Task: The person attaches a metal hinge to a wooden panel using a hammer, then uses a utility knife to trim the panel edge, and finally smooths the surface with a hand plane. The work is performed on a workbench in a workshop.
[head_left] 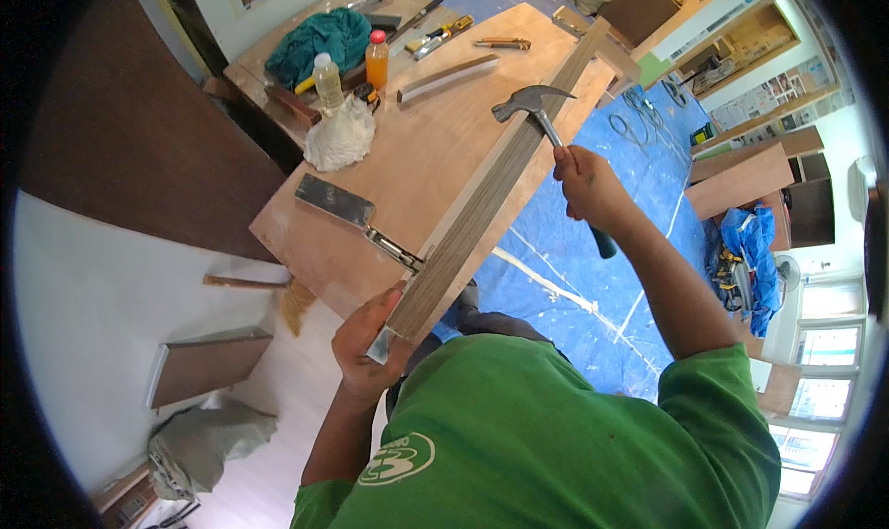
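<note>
My right hand (593, 188) is closed round the handle of a claw hammer (534, 101), whose steel head is over a long wood-grain strip (472, 211). That strip runs diagonally along the right edge of a plywood worktable (435, 149). At its near end my left hand (364, 342) is wrapped round the strip, beside a pale, shiny corner piece (381, 346). Some of the left fingers are hidden under the strip. Just beyond that hand, a metal hinge-like fitting (395, 249) touches the strip's left side, next to a dark rectangular block (334, 201).
A crumpled white cloth (340, 134), an orange drink bottle (377, 60), a clear bottle (327, 81) and a green cloth (318, 45) sit at the table's far left. A short strip (448, 78) and a cutter (503, 44) lie farther back. Blue sheeting (593, 251) covers the floor.
</note>
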The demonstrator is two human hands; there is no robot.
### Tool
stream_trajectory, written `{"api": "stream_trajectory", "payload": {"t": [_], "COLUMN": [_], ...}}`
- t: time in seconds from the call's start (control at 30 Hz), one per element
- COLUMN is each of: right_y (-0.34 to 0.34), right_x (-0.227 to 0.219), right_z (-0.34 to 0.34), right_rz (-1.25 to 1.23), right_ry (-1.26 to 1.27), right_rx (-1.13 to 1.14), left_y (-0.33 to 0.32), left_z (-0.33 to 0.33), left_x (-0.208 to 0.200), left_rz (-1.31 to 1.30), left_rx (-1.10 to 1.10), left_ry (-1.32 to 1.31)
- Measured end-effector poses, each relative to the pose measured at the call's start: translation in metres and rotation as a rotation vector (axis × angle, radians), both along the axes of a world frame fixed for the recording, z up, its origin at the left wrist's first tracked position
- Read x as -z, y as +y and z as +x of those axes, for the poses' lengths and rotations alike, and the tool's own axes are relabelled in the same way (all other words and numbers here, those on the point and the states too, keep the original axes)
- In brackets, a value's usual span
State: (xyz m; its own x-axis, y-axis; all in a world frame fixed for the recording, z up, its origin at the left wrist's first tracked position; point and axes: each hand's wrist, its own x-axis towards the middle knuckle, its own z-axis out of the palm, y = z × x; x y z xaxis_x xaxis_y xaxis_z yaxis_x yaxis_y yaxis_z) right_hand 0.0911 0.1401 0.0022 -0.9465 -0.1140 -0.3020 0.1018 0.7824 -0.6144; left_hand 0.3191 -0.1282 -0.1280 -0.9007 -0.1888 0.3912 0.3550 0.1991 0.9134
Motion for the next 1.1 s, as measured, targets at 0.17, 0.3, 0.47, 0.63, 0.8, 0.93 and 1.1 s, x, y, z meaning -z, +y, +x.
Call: {"api": "stream_trajectory", "payload": {"t": [0.17, 0.3, 0.47, 0.63, 0.8, 0.93, 1.1], "right_y": [0.013, -0.001, 0.011, -0.011, -0.014, -0.019, -0.005], "right_x": [-0.001, -0.007, 0.014, 0.012, 0.012, 0.004, -0.001], "right_z": [-0.011, 0.029, 0.050, 0.064, 0.067, 0.056, 0.027], "right_rz": [-0.164, -0.334, -0.322, -0.209, -0.160, -0.037, 0.080], "right_ry": [-0.030, 0.070, 0.356, 0.136, 0.126, 0.164, 0.157], "right_rx": [0.041, -0.031, -0.218, -0.239, -0.293, -0.349, -0.315], "left_y": [0.003, -0.006, -0.012, 0.004, 0.037, 0.041, 0.047], "left_z": [-0.002, -0.003, -0.012, -0.043, -0.100, -0.098, -0.098], "left_x": [-0.014, -0.035, -0.081, -0.144, -0.132, -0.123, -0.118], "left_rz": [-0.072, -0.330, -0.476, -0.795, -1.087, -1.055, -1.034], "left_rx": [-0.074, -0.162, 0.021, 0.083, 0.097, 0.094, 0.140], "left_ry": [-0.060, 0.110, 0.075, -0.240, -0.095, -0.091, -0.079]}}
